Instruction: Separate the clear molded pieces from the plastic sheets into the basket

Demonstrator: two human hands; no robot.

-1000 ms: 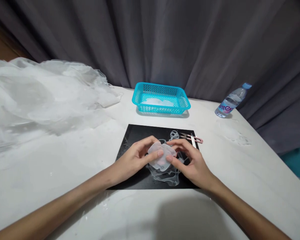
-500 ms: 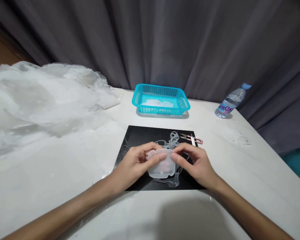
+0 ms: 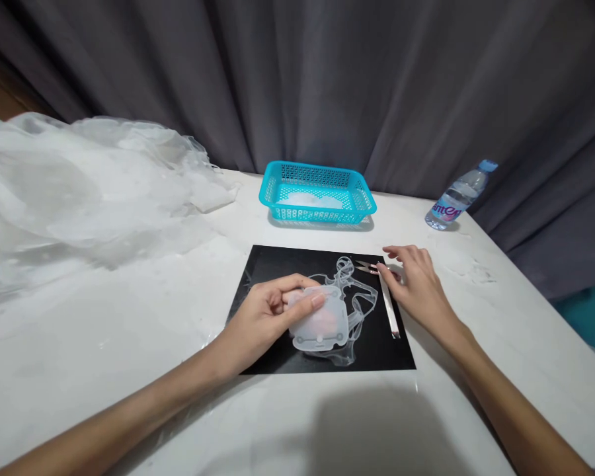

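My left hand (image 3: 272,311) grips a translucent, squarish flat piece (image 3: 322,330) of rubbery-looking plastic, thumb on top and fingers behind it. Pinkish finger colour shows through the piece. My right hand (image 3: 419,281) is at the mat's upper right corner, thumb and fingers apart over the pink handle of a pair of thread snips (image 3: 367,266). Whether it touches the handle cannot be made out. A slim white-and-silver craft knife-like strip (image 3: 389,307) lies below that hand. Clear stringy offcuts (image 3: 364,311) are spread on the black mat (image 3: 272,264).
A turquoise mesh basket (image 3: 317,215) with whitish translucent pieces inside stands at the back. Left of it, a large heap of translucent sheets (image 3: 94,185) covers the table. A water bottle (image 3: 459,196) stands at the back right. Grey curtain (image 3: 327,79) hangs behind.
My right hand has let go of the translucent piece and moved right, to the snips. My left hand keeps the piece in nearly the same place.
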